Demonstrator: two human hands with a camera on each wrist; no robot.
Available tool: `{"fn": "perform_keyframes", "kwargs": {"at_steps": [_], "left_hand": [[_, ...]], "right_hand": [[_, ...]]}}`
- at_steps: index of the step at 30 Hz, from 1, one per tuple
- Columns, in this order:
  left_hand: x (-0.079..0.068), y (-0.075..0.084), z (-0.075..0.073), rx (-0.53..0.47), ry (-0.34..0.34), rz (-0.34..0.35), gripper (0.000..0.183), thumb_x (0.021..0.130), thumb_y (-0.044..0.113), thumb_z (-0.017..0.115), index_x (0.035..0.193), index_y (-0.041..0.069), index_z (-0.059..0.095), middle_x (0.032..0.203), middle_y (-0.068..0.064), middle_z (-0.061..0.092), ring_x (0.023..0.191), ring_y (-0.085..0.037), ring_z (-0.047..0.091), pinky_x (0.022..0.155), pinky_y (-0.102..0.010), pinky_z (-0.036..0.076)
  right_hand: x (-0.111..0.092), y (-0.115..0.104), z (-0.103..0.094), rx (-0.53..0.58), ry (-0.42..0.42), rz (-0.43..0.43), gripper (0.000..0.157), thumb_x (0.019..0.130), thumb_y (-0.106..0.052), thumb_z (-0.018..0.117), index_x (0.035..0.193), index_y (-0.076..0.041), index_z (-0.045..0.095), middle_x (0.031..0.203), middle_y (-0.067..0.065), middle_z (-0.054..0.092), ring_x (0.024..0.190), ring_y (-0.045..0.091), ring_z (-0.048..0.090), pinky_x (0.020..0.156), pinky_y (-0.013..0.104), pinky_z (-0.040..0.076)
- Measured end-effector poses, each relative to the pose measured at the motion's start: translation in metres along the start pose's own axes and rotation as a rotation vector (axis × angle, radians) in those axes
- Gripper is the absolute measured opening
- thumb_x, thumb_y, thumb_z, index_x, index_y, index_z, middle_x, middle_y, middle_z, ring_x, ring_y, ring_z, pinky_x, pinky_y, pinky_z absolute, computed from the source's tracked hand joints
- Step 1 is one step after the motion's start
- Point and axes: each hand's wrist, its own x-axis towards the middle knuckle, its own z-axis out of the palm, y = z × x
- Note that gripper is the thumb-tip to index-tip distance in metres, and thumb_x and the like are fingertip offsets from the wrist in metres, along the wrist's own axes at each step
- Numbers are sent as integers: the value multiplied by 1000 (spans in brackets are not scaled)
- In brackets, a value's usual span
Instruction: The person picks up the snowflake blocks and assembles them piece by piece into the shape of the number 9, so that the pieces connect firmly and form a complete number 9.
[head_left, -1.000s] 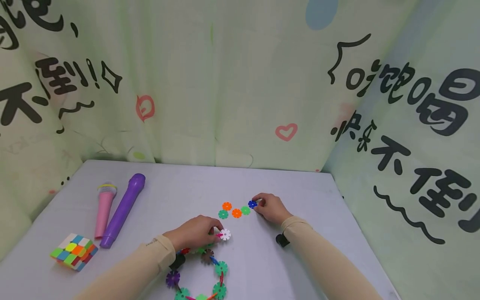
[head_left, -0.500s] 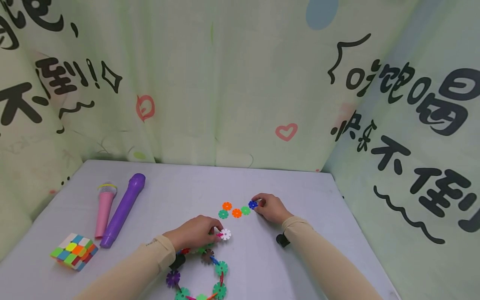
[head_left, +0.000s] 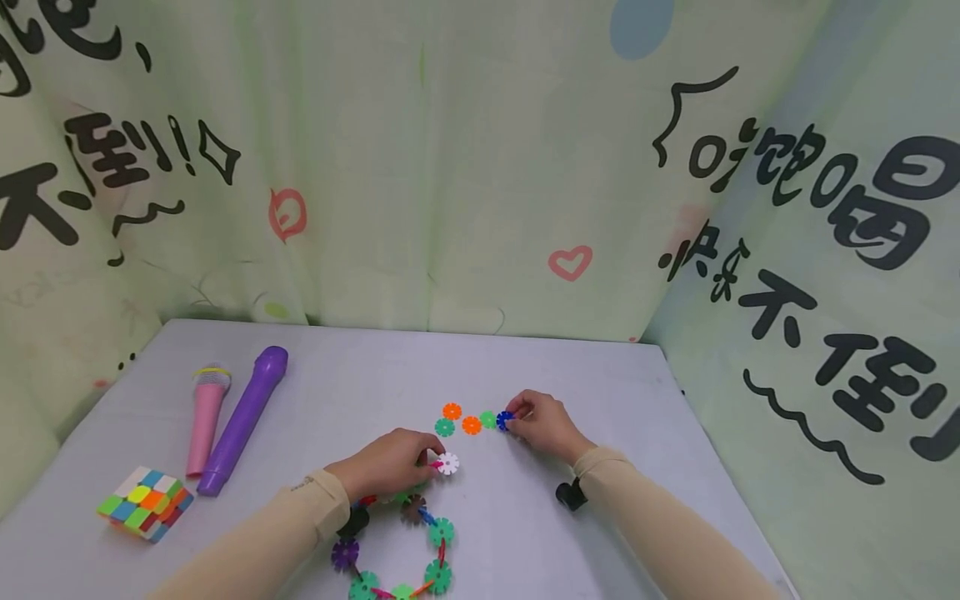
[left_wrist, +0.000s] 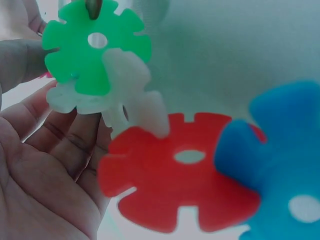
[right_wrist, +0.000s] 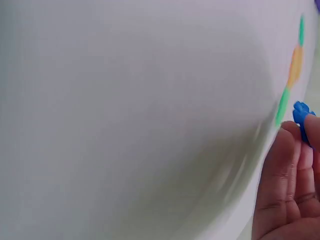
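Observation:
In the head view my left hand (head_left: 386, 462) pinches the end of a chain of slotted plastic discs, by a pink piece joined to a white disc (head_left: 448, 463). The linked chain (head_left: 439, 532) curves in a ring below that hand. Close up in the left wrist view are a green disc (left_wrist: 125, 37), a red disc (left_wrist: 150, 170) and a blue disc (left_wrist: 285, 165), interlocked. My right hand (head_left: 551, 427) pinches a dark blue slotted disc (head_left: 504, 421) between thumb and fingertips, beside a loose light green disc (head_left: 487, 419). The right wrist view shows this blue disc (right_wrist: 301, 112) tilted on edge.
Loose orange discs (head_left: 471, 425) and a teal disc (head_left: 445, 427) lie on the white table (head_left: 360, 375). At left are a pink toy microphone (head_left: 207, 421), a purple microphone (head_left: 243, 421) and a puzzle cube (head_left: 146, 504). A printed curtain (head_left: 427, 167) hangs behind.
My right hand has shifted slightly toward me with the blue disc, which now looks more tilted. The left hand keeps its hold with almost no movement.

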Motion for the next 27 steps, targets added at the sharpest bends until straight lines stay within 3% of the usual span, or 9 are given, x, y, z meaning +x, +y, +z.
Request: {"fn": "perform_keyframes", "kwargs": {"at_steps": [7, 12, 18, 27], "left_hand": [[0, 2, -1, 15, 6, -26, 24, 91, 14, 72, 115, 10, 69, 75, 5, 55, 67, -14, 50, 64, -28, 47], [1, 4, -2, 31, 14, -37, 22, 91, 14, 73, 112, 10, 69, 77, 5, 56, 69, -14, 51, 67, -29, 49], [-1, 4, -3, 24, 33, -10, 19, 90, 13, 72, 109, 9, 68, 80, 6, 57, 70, -13, 53, 70, -31, 49], [-1, 3, -3, -20, 36, -24, 18, 90, 11, 72, 107, 10, 67, 77, 6, 58, 68, -14, 53, 68, -29, 49]], "right_hand": [[-35, -19, 12, 44, -100, -155, 14, 86, -3, 75, 95, -10, 67, 83, -2, 63, 77, 17, 59, 70, 27, 53], [-47, -29, 26, 71, -147, -202, 13, 86, -6, 77, 93, -11, 67, 84, -4, 64, 77, 15, 60, 71, 25, 53], [-51, -37, 39, 52, -146, -246, 13, 85, -4, 77, 91, -10, 68, 82, -6, 64, 74, 13, 60, 68, 24, 53], [-58, -44, 44, -3, -95, -323, 15, 85, -5, 78, 92, -13, 68, 84, -9, 64, 73, 8, 59, 70, 23, 53]]}}
